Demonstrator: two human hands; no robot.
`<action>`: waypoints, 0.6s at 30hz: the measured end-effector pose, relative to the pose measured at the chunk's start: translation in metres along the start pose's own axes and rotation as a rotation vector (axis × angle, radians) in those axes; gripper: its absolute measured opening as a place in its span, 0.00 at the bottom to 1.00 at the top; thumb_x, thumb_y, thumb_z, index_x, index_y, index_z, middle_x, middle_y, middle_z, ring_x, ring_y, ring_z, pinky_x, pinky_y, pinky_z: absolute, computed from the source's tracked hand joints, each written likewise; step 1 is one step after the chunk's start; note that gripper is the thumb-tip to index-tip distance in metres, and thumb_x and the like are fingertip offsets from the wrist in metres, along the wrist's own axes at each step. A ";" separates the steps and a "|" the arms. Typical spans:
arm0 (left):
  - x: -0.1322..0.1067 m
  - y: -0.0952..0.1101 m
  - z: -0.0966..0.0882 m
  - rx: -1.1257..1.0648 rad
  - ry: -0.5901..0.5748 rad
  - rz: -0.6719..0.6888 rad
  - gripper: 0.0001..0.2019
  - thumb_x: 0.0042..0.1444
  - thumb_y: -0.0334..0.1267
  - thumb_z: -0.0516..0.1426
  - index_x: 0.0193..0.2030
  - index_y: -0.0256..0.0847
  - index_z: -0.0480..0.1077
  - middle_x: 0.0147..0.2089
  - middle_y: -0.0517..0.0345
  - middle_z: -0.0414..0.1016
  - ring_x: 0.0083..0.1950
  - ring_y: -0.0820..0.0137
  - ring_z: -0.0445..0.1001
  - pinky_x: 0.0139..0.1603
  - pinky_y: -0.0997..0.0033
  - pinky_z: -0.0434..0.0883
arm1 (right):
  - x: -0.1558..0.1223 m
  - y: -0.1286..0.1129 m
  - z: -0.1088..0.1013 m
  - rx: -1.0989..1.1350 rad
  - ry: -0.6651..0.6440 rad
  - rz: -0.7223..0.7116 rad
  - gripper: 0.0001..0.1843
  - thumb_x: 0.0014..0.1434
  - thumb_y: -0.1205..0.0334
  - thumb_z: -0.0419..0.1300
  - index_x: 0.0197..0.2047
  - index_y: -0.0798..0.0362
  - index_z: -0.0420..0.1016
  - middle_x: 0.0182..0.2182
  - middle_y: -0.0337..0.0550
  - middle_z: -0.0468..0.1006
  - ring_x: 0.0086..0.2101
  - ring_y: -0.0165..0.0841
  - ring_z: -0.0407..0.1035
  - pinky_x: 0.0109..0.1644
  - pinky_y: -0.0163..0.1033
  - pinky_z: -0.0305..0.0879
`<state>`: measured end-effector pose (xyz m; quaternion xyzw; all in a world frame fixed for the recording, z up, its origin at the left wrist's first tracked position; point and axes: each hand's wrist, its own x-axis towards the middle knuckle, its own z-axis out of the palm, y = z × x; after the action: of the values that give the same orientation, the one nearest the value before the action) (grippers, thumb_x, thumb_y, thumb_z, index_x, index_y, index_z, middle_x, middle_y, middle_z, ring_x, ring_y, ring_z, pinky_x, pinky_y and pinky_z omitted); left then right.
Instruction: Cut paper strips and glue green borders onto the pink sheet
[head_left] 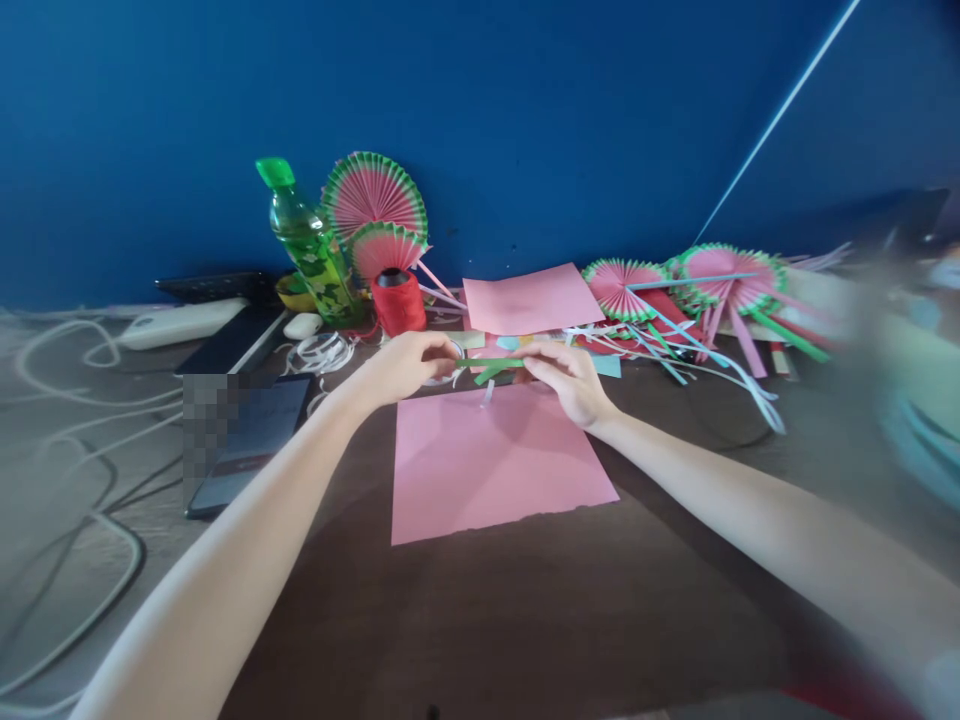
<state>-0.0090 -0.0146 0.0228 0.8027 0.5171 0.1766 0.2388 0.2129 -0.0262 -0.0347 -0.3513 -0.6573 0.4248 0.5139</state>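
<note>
Over the far part of a pink sheet of paper (499, 465), a narrow green paper strip (491, 364) stretches between my two hands. My left hand (416, 362) pinches its left end. The right end is between the fingers of my right hand (564, 378). A second green piece slants just below the strip near my right fingers; whether the two are joined I cannot tell. Beneath them a small whitish strip (488, 393) lies at the sheet's far edge. Another pink sheet (532, 299) rests behind my hands.
Pleated pink-and-green paper fans (375, 195) stand at the back left beside a green bottle (319, 265) and a red thread spool (398, 303). More fans (626, 288) lie right among paper strips (720, 362). A phone (251, 440) and white cables (131, 560) lie left.
</note>
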 end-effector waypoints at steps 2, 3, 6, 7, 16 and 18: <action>0.000 -0.001 -0.003 0.054 0.034 0.008 0.07 0.52 0.38 0.54 0.34 0.39 0.71 0.31 0.60 0.74 0.32 0.72 0.70 0.35 0.73 0.63 | 0.001 0.000 -0.001 0.001 0.036 -0.016 0.10 0.55 0.61 0.54 0.33 0.54 0.76 0.28 0.40 0.76 0.29 0.30 0.71 0.36 0.38 0.66; 0.000 -0.001 -0.005 0.082 0.050 0.018 0.08 0.52 0.38 0.54 0.34 0.39 0.72 0.31 0.60 0.74 0.32 0.71 0.70 0.35 0.72 0.63 | 0.002 0.000 -0.002 -0.007 0.057 -0.030 0.11 0.56 0.60 0.53 0.32 0.54 0.76 0.29 0.41 0.77 0.30 0.31 0.71 0.36 0.38 0.66; -0.001 0.003 -0.006 0.139 0.056 0.094 0.08 0.53 0.37 0.53 0.34 0.39 0.73 0.34 0.59 0.74 0.34 0.71 0.70 0.36 0.72 0.63 | 0.003 -0.005 -0.004 -0.052 0.079 -0.054 0.12 0.56 0.59 0.53 0.31 0.55 0.76 0.29 0.42 0.78 0.32 0.31 0.71 0.37 0.37 0.65; -0.002 0.005 -0.006 0.142 0.041 0.137 0.08 0.53 0.36 0.53 0.34 0.39 0.73 0.34 0.58 0.74 0.35 0.71 0.70 0.37 0.72 0.63 | 0.003 -0.008 -0.005 -0.072 0.055 -0.050 0.12 0.56 0.59 0.53 0.31 0.55 0.76 0.29 0.42 0.78 0.32 0.31 0.71 0.37 0.37 0.64; -0.008 0.031 0.009 0.150 -0.089 0.325 0.07 0.55 0.35 0.52 0.32 0.39 0.72 0.32 0.60 0.71 0.34 0.72 0.67 0.33 0.74 0.61 | 0.002 -0.029 0.006 -0.386 -0.376 -0.134 0.11 0.55 0.58 0.57 0.26 0.55 0.74 0.25 0.40 0.76 0.30 0.30 0.68 0.37 0.36 0.60; -0.009 0.032 0.011 0.157 -0.104 0.309 0.07 0.56 0.35 0.52 0.32 0.39 0.71 0.31 0.60 0.71 0.33 0.72 0.67 0.32 0.73 0.61 | 0.002 -0.030 0.008 -0.415 -0.389 -0.137 0.09 0.55 0.61 0.57 0.26 0.55 0.73 0.23 0.39 0.75 0.29 0.29 0.67 0.36 0.36 0.60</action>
<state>0.0172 -0.0361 0.0314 0.8968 0.3868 0.1288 0.1718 0.2041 -0.0380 -0.0075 -0.3155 -0.8385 0.3050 0.3230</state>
